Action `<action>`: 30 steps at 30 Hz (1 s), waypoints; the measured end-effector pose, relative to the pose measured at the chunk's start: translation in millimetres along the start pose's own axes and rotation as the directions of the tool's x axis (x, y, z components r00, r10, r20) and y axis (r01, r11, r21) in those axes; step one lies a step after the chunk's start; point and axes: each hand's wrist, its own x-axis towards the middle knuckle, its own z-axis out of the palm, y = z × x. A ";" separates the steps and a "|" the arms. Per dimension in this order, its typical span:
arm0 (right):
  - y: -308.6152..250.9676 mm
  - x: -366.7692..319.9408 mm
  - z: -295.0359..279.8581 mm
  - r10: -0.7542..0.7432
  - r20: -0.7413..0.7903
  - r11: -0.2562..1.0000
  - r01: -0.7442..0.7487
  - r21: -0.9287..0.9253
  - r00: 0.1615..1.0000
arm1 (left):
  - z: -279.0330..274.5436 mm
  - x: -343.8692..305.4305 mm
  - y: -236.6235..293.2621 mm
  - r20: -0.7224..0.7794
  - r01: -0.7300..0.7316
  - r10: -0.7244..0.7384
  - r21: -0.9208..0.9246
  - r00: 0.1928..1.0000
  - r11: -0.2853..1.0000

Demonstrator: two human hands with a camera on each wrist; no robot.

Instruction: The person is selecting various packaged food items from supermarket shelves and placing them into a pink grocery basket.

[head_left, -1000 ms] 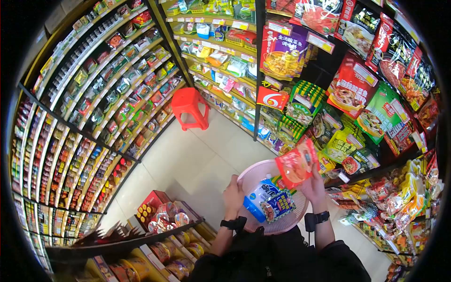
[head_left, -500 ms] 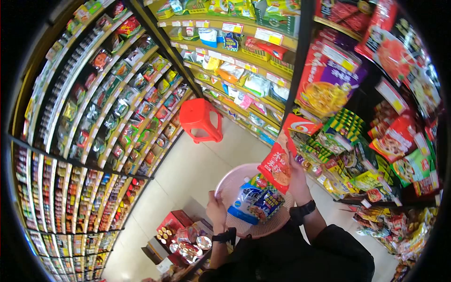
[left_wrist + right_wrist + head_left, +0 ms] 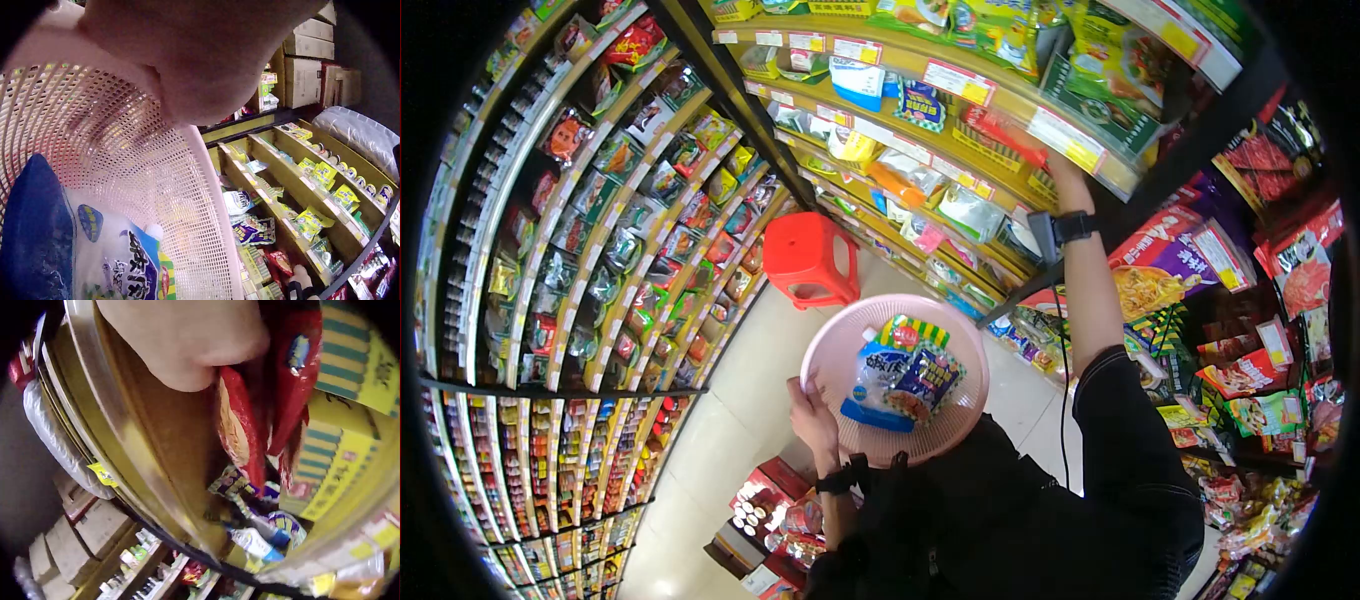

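My left hand (image 3: 813,415) grips the rim of a pink plastic basket (image 3: 830,335). Inside the basket lie a blue-and-white bag (image 3: 878,385), a dark blue packet (image 3: 930,380) and a green-and-yellow striped packet (image 3: 912,331). My right hand (image 3: 194,344) reaches into a shelf compartment and holds a red packet (image 3: 240,425) by its upper end. Beside that packet stands another red packet (image 3: 297,381), against yellow-and-green boxes (image 3: 337,450). In the head view the right hand (image 3: 1068,182) is partly hidden at the shelf's edge.
A red plastic stool (image 3: 810,258) stands on the floor by the shelf corner. Shelves of small packets (image 3: 630,180) rise at the left. Hanging food pouches (image 3: 1160,265) crowd the right. Boxes of goods (image 3: 775,510) sit low near the left forearm.
My right hand has carried the red packet from above the basket up and forward into the shelf. The left hand still holds the basket, and the view has turned toward the shelf.
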 end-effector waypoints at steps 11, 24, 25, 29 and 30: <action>-52.6 18.1 -18.6 -0.023 0.265 0.959 0.096 -0.268 0.964 | 14.7 178.0 45.8 0.127 -0.155 0.163 -0.069 0.978 0.986; -221.3 -206.1 -63.1 -0.234 0.542 0.962 0.273 0.008 0.807 | 31.5 277.8 64.6 0.275 -0.414 0.417 -0.071 0.866 0.907; -241.8 -226.9 -51.6 -0.278 0.654 0.954 0.283 0.101 0.703 | 36.8 284.6 66.0 0.297 -0.476 0.479 -0.088 0.826 0.875; -262.8 -272.7 -7.8 -0.204 0.663 0.955 0.296 -0.027 0.720 | 38.2 290.3 87.4 0.472 -0.584 0.545 -0.077 0.693 0.808; -263.6 -279.5 -3.0 -0.100 0.651 0.959 0.248 -0.140 0.752 | 40.8 287.7 87.1 0.493 -0.595 0.555 -0.090 0.670 0.799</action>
